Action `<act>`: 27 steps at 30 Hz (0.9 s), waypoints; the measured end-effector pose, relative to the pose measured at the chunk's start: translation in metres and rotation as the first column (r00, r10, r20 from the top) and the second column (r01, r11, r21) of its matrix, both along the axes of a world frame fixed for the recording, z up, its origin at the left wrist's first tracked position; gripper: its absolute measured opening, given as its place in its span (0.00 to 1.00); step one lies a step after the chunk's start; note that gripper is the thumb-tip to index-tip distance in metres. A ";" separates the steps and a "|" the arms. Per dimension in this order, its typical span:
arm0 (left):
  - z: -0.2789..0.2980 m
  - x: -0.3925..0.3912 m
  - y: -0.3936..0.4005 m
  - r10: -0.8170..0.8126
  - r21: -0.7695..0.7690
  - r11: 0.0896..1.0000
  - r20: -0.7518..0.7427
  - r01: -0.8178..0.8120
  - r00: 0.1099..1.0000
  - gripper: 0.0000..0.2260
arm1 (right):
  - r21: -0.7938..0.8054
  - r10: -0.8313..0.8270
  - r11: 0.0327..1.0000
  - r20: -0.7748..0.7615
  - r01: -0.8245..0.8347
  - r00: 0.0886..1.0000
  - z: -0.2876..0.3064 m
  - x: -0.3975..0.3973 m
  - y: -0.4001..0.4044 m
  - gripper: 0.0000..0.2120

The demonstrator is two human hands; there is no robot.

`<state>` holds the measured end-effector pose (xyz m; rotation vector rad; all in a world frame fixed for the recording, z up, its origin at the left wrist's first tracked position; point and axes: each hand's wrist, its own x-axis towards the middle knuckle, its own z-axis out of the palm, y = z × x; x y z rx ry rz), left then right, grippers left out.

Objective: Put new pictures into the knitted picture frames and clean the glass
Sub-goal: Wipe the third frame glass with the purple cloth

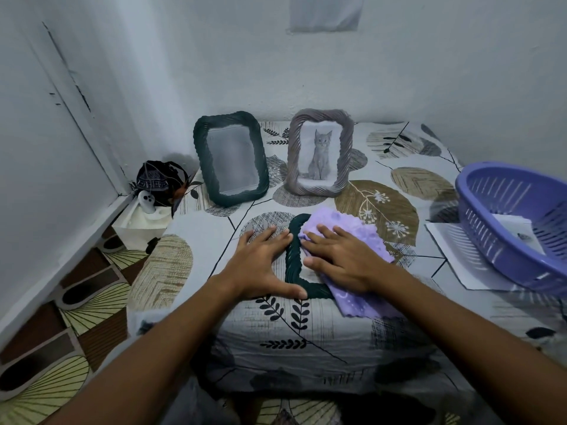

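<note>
Our right hand [339,260] presses flat, fingers straight, on the purple cloth [362,240] over the dark green knitted frame [293,259] lying on the bed. Our left hand [264,262] rests released, fingers spread, against that frame's left edge. Behind that frame stand an empty dark green frame [230,157] and a grey frame with a cat picture [319,151].
</note>
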<state>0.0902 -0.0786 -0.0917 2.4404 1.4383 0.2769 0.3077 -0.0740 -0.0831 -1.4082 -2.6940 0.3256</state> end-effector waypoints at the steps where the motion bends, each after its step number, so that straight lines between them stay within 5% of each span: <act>1: 0.000 0.000 0.000 0.001 -0.001 1.000 -0.005 -0.001 1.000 0.58 | -0.008 0.013 1.000 -0.005 -0.013 1.000 0.000 0.001 -0.004 0.47; 11: -0.001 0.000 -0.002 0.014 0.000 1.000 0.004 -0.014 1.000 0.59 | -0.026 0.163 0.986 0.001 -0.163 0.987 0.001 0.012 -0.045 0.42; 20: -0.004 0.000 0.002 0.012 0.000 1.000 0.011 -0.012 1.000 0.58 | -0.008 0.083 0.997 0.037 -0.083 0.996 -0.001 0.004 -0.038 0.43; 27: -0.002 0.001 0.000 0.024 -0.004 1.000 0.001 -0.024 1.000 0.56 | -0.049 0.118 0.991 -0.158 -0.127 0.980 -0.003 0.008 -0.048 0.40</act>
